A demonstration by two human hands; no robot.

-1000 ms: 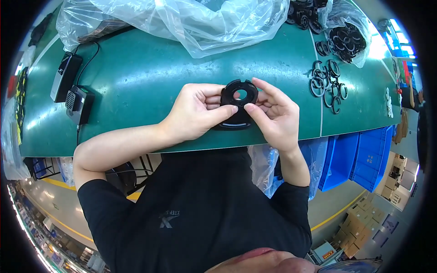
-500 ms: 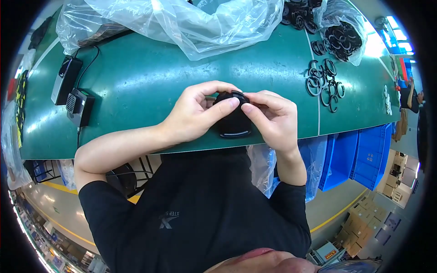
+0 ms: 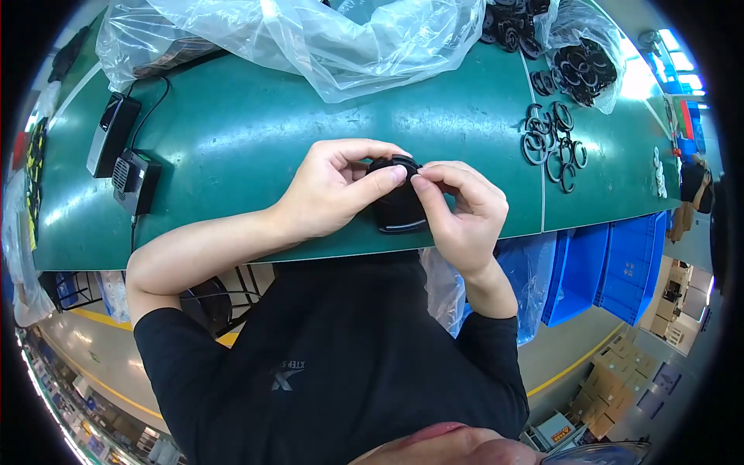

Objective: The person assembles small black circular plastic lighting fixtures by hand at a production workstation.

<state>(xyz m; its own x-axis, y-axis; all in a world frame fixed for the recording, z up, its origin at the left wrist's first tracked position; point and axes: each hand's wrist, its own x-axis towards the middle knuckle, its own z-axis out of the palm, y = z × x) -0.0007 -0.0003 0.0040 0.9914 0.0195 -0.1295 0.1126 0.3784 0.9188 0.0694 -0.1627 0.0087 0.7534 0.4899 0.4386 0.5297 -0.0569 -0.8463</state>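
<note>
A rounded black plastic part is held upright between my hands near the front edge of the green table. My left hand grips its upper left, with the thumb pressed on the top rim and the fingers behind. At the top right, the thumb and forefinger of my right hand pinch a dark curved edge, which looks like a black ring piece lying along the rim. The fingertips hide much of that spot, and I cannot tell how far the ring piece sits in place.
Loose black C-shaped rings lie at the right, near a clear bag of black rings. Large plastic sheeting covers the far side. Two black boxes with cables stand at the left. Blue crates are below the table's right edge.
My right hand has shifted slightly down, its fingers drawn in closer at the rim. The black part has tilted a little to the right. My left hand has barely moved.
</note>
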